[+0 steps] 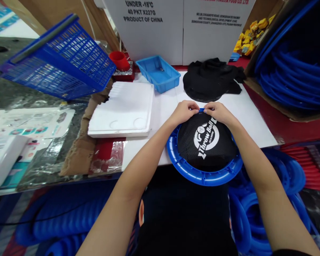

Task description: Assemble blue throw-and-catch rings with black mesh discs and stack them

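Note:
A blue plastic ring (200,173) lies at the front edge of the white table top (256,117), partly overhanging it. A black mesh net (206,142) printed "Throw Ball" in white is stretched over the ring. My left hand (183,111) and my right hand (219,111) sit side by side at the ring's far rim. Both have their fingers curled and pinching the net's edge against the rim. My forearms reach in from the bottom of the view.
A pile of black nets (212,80) lies behind the ring. A small blue tray (158,73), a white foam lid (124,108), a red cup (119,59) and a tilted blue basket (61,58) stand to the left. Blue rings (296,78) fill a carton at right; more lie below.

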Available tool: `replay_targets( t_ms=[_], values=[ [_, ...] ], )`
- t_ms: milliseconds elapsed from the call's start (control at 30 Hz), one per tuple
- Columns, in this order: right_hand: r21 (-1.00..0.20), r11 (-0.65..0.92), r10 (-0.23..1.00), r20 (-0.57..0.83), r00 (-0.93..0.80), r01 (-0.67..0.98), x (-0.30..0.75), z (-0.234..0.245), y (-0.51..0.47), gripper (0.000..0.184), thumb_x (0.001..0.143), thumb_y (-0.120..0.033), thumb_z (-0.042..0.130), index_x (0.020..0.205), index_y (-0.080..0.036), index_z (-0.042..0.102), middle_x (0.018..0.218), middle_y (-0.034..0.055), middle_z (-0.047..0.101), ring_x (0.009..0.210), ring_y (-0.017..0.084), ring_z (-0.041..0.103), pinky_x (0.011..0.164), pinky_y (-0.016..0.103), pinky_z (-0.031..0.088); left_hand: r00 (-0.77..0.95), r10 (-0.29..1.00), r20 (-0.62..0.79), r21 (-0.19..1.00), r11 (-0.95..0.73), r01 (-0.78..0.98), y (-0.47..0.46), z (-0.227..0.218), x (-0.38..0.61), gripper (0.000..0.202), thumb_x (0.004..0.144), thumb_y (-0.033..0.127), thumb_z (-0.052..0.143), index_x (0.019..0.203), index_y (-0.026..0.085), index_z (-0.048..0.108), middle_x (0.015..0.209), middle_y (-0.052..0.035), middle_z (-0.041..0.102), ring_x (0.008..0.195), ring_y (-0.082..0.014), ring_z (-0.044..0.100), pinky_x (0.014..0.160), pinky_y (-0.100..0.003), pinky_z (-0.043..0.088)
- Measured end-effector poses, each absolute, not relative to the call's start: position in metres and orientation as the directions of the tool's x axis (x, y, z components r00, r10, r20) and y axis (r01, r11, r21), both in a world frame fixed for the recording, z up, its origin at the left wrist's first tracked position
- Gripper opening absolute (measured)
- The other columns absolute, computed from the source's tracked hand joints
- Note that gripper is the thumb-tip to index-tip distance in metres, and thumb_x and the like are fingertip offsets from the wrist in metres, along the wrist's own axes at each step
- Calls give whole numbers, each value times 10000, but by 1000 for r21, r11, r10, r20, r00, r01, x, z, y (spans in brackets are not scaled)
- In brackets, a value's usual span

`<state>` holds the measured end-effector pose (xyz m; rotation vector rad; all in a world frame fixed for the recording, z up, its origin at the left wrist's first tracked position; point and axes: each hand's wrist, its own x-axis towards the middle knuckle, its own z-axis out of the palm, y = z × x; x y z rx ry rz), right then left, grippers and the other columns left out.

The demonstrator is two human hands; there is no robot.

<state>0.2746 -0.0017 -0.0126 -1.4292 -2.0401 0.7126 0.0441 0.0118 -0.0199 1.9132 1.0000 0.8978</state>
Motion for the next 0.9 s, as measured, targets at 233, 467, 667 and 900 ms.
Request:
replay_targets(
  t_ms=[233, 467, 667, 900],
  values=[
    [-689, 306, 948, 162, -272, 657, 274, -17, -1, 155, 872, -254, 668, 857, -199, 812, 1020, 75, 787, 986, 270, 709, 960, 414, 521, 509, 828, 236, 737, -494, 461, 3, -7, 43, 224, 894, 128, 626, 967, 184, 830, 1020, -68, 832, 1000, -233, 757, 952, -376, 559],
    [-664, 302, 951, 157, -267, 684, 273, -19, 1, 130, 871, -201, 681, 859, -196, 811, 986, 69, 796, 969, 258, 711, 938, 392, 520, 593, 763, 258, 274, -646, 712, -13, 11, 50, 348, 979, 137, 510, 1057, 200, 844, 1114, -129, 797, 1103, -336, 715, 956, -493, 505],
    [-678, 289, 953, 136, -271, 676, 273, -18, 2, 130, 867, -220, 681, 834, -195, 804, 990, 62, 794, 965, 249, 704, 926, 376, 510, 653, 725, 220, 265, -688, 675, -13, 12, 47, 375, 979, 107, 504, 1123, 213, 834, 1102, -116, 765, 1065, -293, 708, 924, -427, 516],
    [-692, 285, 954, 141, -263, 664, 276, -21, 2, 191, 892, -315, 676, 890, -189, 819, 935, 55, 788, 907, 237, 681, 863, 361, 506, 626, 731, 271, 326, -681, 655, -13, -3, 47, 423, 1003, 115, 482, 1193, 235, 840, 1154, -115, 719, 1031, -274, 694, 930, -423, 539]
  ],
)
